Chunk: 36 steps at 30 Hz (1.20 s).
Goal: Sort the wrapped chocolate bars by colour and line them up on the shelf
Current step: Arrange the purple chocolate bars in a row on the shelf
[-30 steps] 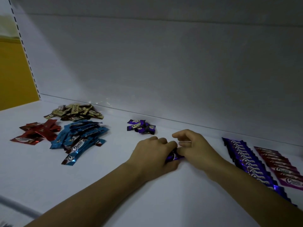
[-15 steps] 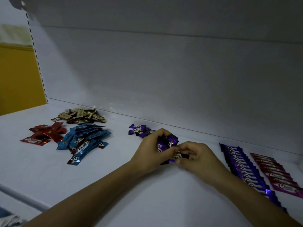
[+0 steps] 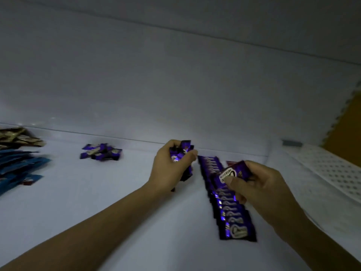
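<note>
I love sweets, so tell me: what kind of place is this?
Probably a shop, in the middle of stocking. The white shelf has a plain back wall, a perforated white panel sits at its right, and the row of purple bars is lined up neatly, like goods for sale.

Glossy, seemingly foil purple wrappers (image 3: 232,218)
</note>
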{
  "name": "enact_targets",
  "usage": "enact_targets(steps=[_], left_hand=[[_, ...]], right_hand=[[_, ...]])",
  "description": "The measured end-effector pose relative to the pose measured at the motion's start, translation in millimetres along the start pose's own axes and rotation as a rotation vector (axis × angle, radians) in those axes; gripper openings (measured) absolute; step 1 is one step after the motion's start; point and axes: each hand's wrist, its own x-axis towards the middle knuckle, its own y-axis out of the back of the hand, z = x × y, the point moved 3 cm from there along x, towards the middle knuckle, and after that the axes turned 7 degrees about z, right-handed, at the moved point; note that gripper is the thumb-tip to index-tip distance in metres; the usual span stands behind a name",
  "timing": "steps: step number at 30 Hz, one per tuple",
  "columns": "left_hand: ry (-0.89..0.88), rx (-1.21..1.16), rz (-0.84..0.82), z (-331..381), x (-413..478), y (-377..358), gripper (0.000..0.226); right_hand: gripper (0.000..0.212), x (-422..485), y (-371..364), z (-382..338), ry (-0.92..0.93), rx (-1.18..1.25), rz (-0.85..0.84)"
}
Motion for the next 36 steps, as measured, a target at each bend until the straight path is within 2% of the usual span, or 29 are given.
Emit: enact_targets(steps=[6, 9, 12, 15, 20, 23, 25, 30, 32, 36], left_hand=[[-0.061, 0.117, -0.047, -16.8, -13.0, -8.9, 0.014], [-0.08, 0.195, -0.047, -12.8, -14.4, -7.8, 0.018], [-0.092, 0.215, -0.063, -11.1, -16.5, -7.9, 0.019], [-0.088, 0.174, -0.082, -10.0, -19.0, -9.1, 0.022], [-0.132, 0.208, -0.092, -8.6, -19.7, -9.5, 0.019], [-0.152, 0.243, -0.094, -9.0, -19.7, -8.0, 0.021], [-0.151, 0.244, -0.103, -8.4, -20.5, -7.7, 0.021], [-0.161, 0.243, -0.111, -7.1, -21.7, -8.3, 0.017], [-0.157, 0.244, -0.118, -7.5, -21.5, -8.0, 0.02], [-0.158, 0.243, -0.122, -6.7, -21.9, -8.0, 0.037]], right_hand=[[0.022, -34.1, 36.0, 22.3, -0.052, -0.031, 0.062], [0.013, -42.1, 37.9, 25.7, -0.104, 0.009, 0.025], [0.017, -49.1, 38.6, 25.2, -0.143, 0.061, 0.029], [0.014, -57.7, 39.1, 27.4, -0.132, 0.036, 0.01], [0.021, -66.0, 46.2, 33.9, -0.075, 0.004, 0.089], [0.019, -66.7, 46.2, 35.8, -0.054, -0.052, 0.083], [0.014, -67.3, 46.3, 38.6, -0.007, -0.183, 0.076], [0.008, -71.2, 40.1, 44.7, 0.05, -0.334, -0.096], [0.012, -71.1, 39.4, 44.0, 0.11, -0.415, -0.081], [0.034, -70.1, 35.8, 42.5, 0.161, -0.478, -0.057]])
